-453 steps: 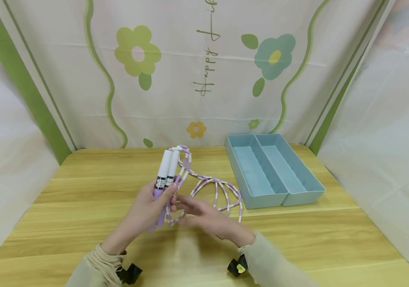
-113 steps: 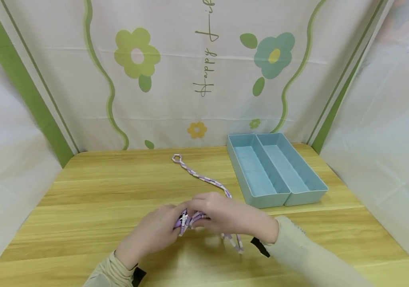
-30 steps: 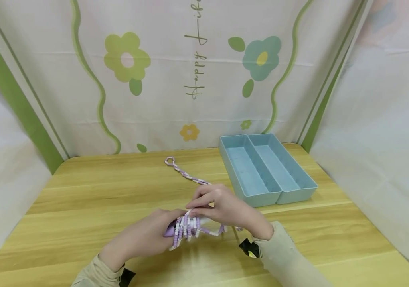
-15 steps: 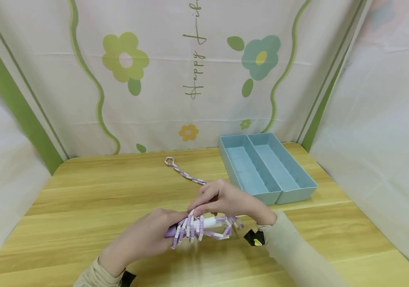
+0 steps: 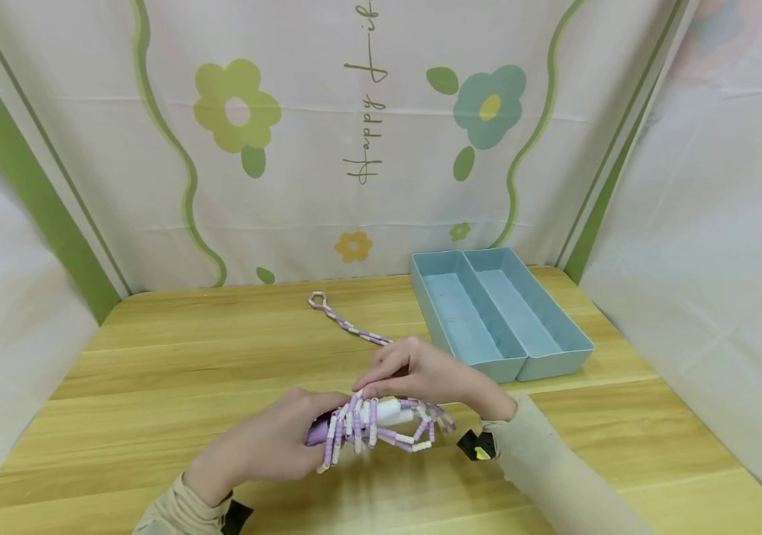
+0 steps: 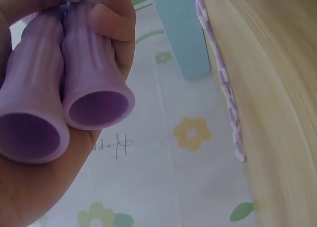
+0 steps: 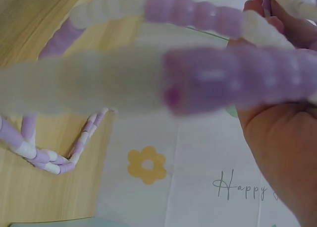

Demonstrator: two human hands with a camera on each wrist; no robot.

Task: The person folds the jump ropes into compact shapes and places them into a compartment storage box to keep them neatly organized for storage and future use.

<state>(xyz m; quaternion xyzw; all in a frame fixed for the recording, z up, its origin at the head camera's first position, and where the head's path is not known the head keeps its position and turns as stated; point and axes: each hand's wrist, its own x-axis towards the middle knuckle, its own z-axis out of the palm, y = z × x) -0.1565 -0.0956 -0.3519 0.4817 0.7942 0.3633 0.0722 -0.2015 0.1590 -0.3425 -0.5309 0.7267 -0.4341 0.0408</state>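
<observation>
My left hand (image 5: pixel 280 438) grips the two purple handles (image 6: pixel 91 63) of a beaded jump rope (image 5: pixel 356 423), which lie side by side. Purple and white strands loop several times around the handles, whose white ends (image 5: pixel 389 411) point right. At the top of these loops, the thumb and fingers of my right hand (image 5: pixel 424 375) pinch a strand. A slack length of rope hangs below the white ends. In the right wrist view, beads (image 7: pixel 213 78) pass close and blurred before the camera. My right fingertips partly cover the pinched strand.
A doubled rope tail (image 5: pixel 347 325) lies across the wooden table (image 5: pixel 186 357), ending in a small loop toward the back. Two pale blue bins (image 5: pixel 497 364) stand side by side at the back right. A flowered cloth (image 5: pixel 314 186) hangs behind the table.
The handles, upright in my left hand earlier, now lie sideways with strands looped around them. Less rope lies on the table. Over the last second, my right hand has shifted slightly, uncovering the white ends.
</observation>
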